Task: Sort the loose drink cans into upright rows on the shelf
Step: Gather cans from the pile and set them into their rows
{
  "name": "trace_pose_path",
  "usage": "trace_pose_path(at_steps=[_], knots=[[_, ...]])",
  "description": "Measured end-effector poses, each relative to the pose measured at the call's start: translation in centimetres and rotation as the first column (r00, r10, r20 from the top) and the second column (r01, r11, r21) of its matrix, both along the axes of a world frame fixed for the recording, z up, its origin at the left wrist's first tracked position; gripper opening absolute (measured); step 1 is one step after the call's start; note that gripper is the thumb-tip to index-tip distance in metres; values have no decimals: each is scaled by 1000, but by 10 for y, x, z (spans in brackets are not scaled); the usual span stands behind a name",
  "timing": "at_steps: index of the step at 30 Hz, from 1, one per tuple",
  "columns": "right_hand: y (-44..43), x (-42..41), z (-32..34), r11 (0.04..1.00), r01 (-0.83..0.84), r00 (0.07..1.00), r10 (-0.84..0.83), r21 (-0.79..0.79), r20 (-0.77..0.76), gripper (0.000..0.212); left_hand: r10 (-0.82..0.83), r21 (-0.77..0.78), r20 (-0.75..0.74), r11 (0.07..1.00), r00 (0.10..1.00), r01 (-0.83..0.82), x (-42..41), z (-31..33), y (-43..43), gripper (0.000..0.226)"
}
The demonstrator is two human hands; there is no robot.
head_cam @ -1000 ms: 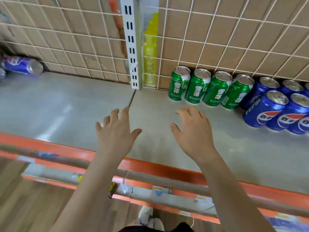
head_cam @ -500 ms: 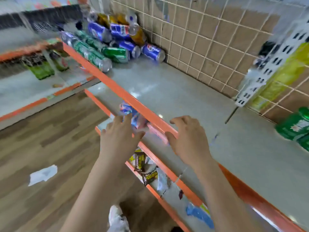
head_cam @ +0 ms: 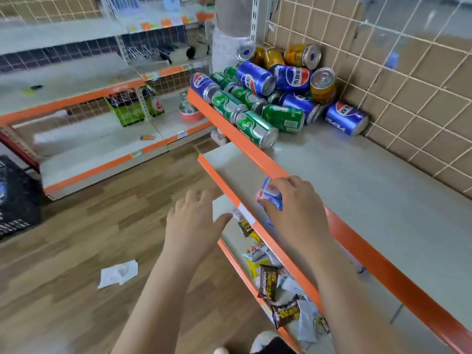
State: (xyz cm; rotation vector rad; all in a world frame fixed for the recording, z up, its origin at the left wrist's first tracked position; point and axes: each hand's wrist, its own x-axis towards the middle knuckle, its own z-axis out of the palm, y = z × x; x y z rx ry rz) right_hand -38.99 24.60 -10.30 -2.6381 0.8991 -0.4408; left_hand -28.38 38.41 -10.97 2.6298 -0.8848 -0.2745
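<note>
Loose drink cans [head_cam: 268, 93] lie piled in the far corner of the grey shelf [head_cam: 357, 187]: blue ones, green ones and gold ones [head_cam: 302, 56], nearly all on their sides. One green can [head_cam: 255, 129] lies along the orange front rail [head_cam: 245, 141], and a blue can [head_cam: 346, 118] lies by the wire grid wall. My right hand [head_cam: 293, 208] hovers over the rail, well short of the pile, fingers loosely bent above a blue and pink tag [head_cam: 270, 195]. My left hand [head_cam: 194, 223] is spread open beside it, in front of the shelf. Both hands hold nothing.
A wire grid [head_cam: 408, 85] backs the shelf. The lower shelf [head_cam: 229, 164] carries snack wrappers [head_cam: 268, 279]. A paper scrap [head_cam: 118, 273] lies on the wooden floor. Another shelving unit [head_cam: 102, 149] stands at the left, and a person [head_cam: 229, 34] stands beyond the pile.
The view has swung left, away from the upright rows of green and blue cans and onto the loose pile. Both hands drew back from the shelf to its front rail, still holding nothing.
</note>
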Motion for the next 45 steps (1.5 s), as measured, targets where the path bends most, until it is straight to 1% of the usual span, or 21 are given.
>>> trace_pose_path(at_steps=[5,10,13,15,18,20,22,24,27,29,32,34,36,39,42,45], knots=[[-30,57,-1,1000,-13,1000,13,0,-21,33,-12,1,-37,1000,999,12,52,-13,-23,57],[-80,115,0,1000,-22,999,22,-13,32,33,-16,-22,-7,1000,1000,16,114,-15,-59,58],[-105,144,5,1000,2,998,-3,6,69,35,-18,-2,2,1000,1000,18,149,-4,-87,61],[-119,163,7,1000,-5,997,6,-4,75,37,-29,-6,49,1000,998,30,172,2,-106,61],[-132,185,6,999,-23,1000,22,-22,-17,41,-62,-31,95,997,994,65,201,8,-127,62],[-137,195,3,998,-30,996,24,-63,-87,46,-98,-52,120,993,988,105,217,10,-139,62],[-138,202,-1,992,-16,991,0,-124,-131,53,-146,-69,166,985,975,159,232,13,-151,62],[-139,211,-3,990,14,983,-39,-137,-179,60,-186,-77,203,976,961,206,249,13,-162,63],[-139,222,-6,991,63,961,-91,-116,-261,68,-272,-65,278,951,921,301,276,11,-180,64],[-139,228,-9,988,96,939,-130,-121,-318,73,-332,-23,310,934,891,357,294,9,-190,67],[-137,238,-11,977,162,903,-202,-135,-380,77,-499,152,316,866,807,476,320,7,-207,80],[-135,242,-12,968,208,883,-248,-142,-398,74,-594,272,288,803,751,531,333,5,-218,90],[-134,248,-12,956,254,871,-291,-143,-397,68,-654,334,255,751,712,570,346,1,-226,95],[-134,253,-10,942,304,856,-335,-141,-393,63,-697,326,212,711,685,623,362,-5,-234,98],[-132,257,-4,928,355,842,-369,-112,-392,65,-720,305,254,693,646,653,370,-11,-238,93],[-130,255,-1,919,384,842,-387,-86,-375,64,-717,224,318,693,620,686,373,-13,-244,83]])
